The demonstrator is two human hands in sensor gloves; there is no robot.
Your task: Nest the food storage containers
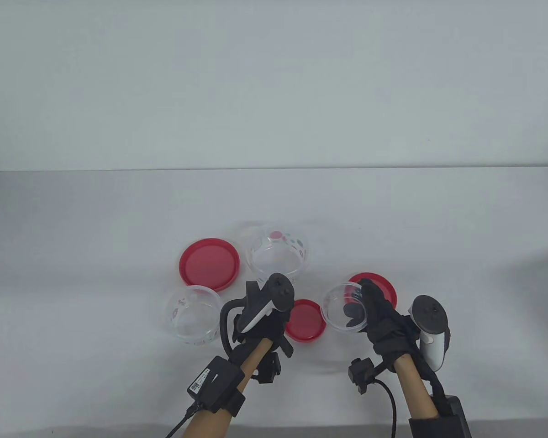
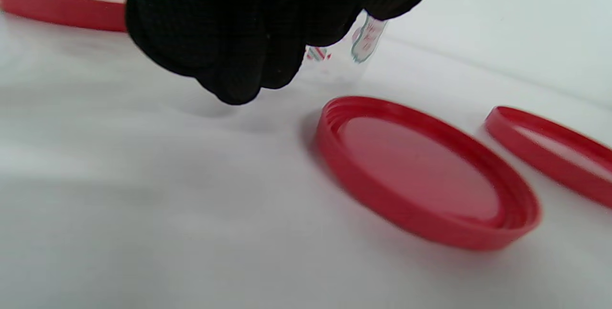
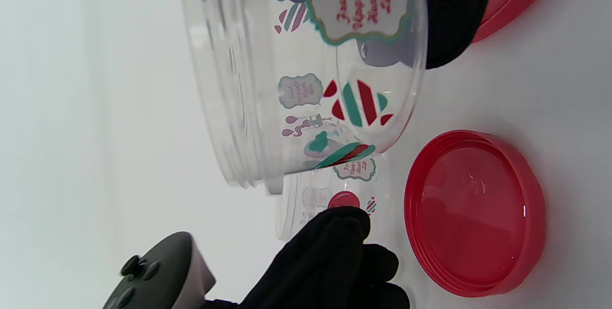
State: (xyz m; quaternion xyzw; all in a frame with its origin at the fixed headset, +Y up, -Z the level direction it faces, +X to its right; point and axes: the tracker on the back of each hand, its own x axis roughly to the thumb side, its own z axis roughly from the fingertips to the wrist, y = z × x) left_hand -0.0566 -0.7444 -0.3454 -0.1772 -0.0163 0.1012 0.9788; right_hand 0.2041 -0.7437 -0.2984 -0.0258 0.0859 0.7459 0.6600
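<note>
Above the table (image 1: 73,228), clear printed container (image 1: 345,306); tilted sideways.

A framed label (image 3: 359,0) with red script, mirrored and not legible, is printed on the clear container (image 3: 306,84). A QR code sticker (image 1: 195,388) is seen on the left wrist box (image 1: 217,381).

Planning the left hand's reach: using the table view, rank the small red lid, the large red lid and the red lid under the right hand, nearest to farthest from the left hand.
1. Small red lid, just right of the left hand.
2. Large red lid, behind, to its left.
3. Red lid under the right hand, far right.
</note>
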